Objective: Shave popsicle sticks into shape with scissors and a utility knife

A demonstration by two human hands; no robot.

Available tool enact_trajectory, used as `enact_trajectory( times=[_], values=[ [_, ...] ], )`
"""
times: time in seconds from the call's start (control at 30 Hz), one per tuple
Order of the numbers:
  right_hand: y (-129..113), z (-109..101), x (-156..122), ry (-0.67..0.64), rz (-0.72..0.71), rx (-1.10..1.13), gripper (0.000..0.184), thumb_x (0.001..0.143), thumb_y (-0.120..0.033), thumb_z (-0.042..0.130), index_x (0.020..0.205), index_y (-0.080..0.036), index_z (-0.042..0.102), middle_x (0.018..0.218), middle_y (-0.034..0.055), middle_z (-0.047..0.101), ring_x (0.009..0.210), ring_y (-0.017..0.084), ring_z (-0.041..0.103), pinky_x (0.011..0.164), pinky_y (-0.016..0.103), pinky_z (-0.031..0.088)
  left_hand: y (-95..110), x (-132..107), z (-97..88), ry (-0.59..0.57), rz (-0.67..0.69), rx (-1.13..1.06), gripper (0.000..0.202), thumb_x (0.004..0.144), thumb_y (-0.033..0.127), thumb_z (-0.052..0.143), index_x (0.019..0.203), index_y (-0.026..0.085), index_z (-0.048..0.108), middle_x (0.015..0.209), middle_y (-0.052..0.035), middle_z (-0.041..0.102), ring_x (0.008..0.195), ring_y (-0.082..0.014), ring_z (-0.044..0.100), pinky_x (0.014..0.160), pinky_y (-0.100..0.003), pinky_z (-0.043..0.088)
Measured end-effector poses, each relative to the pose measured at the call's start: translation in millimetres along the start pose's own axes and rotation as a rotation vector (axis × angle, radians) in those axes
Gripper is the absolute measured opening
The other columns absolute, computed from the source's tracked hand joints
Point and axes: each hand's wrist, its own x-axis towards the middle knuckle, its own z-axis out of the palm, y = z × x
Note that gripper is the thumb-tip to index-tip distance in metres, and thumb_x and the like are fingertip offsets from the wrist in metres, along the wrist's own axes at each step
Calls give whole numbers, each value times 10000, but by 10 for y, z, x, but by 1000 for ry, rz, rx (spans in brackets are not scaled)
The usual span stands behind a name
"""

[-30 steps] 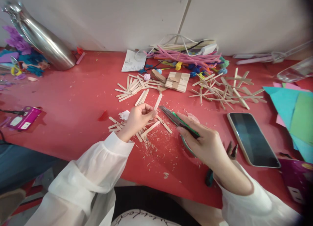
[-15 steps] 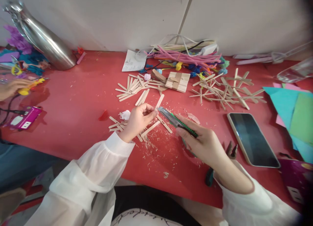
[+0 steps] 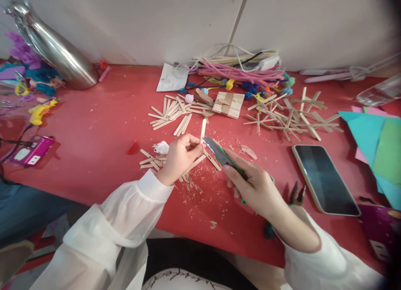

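Between the thumb and fingers of my left hand [image 3: 181, 156] a wooden craft stick [image 3: 203, 129] is pinched, pointing away from me. My right hand [image 3: 253, 183] is wrapped round a green and black utility knife [image 3: 230, 161]. The blade end of the knife reaches the stick close to my left fingertips; whether it touches cannot be made out. Wood shavings [image 3: 196, 187] lie scattered on the red table below. Cut craft sticks [image 3: 152, 159] sit beside and partly under my left hand, and another stick [image 3: 213, 160] lies under the knife.
Behind are loose sticks [image 3: 171, 112], a bundled stack [image 3: 230, 105] and crossed sticks [image 3: 290, 116]. To the right lie a phone [image 3: 326, 179], pliers [image 3: 297, 194] and coloured paper [image 3: 372, 148]. A steel jug [image 3: 62, 52], yellow glue gun [image 3: 41, 112] and purple box [image 3: 33, 151] are on the left.
The craft stick in my left hand has turned more upright. My right hand and the knife have shifted slightly left. Another person's hand at the far left has let go of the glue gun and left view.
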Motion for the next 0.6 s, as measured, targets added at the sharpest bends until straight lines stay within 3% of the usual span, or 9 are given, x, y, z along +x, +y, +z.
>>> enact_trajectory(
  times=[0.17, 0.33, 0.43, 0.5, 0.6],
  values=[
    [-46, 59, -33, -44, 15, 104, 549, 861, -426, 444, 1349, -178, 414, 523, -70, 487, 336, 83, 477, 349, 220, 418, -8, -24, 54, 70, 33, 17, 127, 780, 260, 599, 768, 163, 516, 696, -22, 613, 667, -127, 612, 635, -251, 477],
    [-117, 48, 13, -149, 140, 372, 625, 828, -474, 472, 1352, -144, 389, 503, -77, 500, 308, 81, 459, 298, 202, 361, -27, -13, 79, 96, 74, 36, 114, 769, 231, 603, 761, 172, 506, 678, 4, 591, 642, -107, 594, 619, -234, 468],
    [-111, -2, 37, -188, 188, 447, 622, 813, -485, 490, 1332, -150, 414, 507, -72, 511, 298, 81, 443, 280, 197, 330, 11, 5, 71, 77, 33, -13, 128, 764, 229, 607, 741, 174, 493, 671, 4, 592, 646, -109, 595, 620, -238, 470],
    [-81, -35, 39, -144, 140, 358, 587, 817, -478, 487, 1311, -165, 450, 512, -65, 515, 309, 84, 451, 295, 203, 348, 53, 19, 58, 14, -46, -117, 135, 762, 224, 607, 733, 171, 486, 669, -5, 612, 644, -113, 604, 621, -244, 479],
    [-15, -62, 29, 40, -20, 19, 514, 821, -425, 502, 1292, -221, 494, 574, -35, 585, 346, 83, 478, 351, 212, 397, 94, 39, 31, -70, -165, -269, 149, 745, 219, 626, 735, 166, 487, 628, 3, 613, 595, -103, 595, 599, -245, 489]
  ],
)
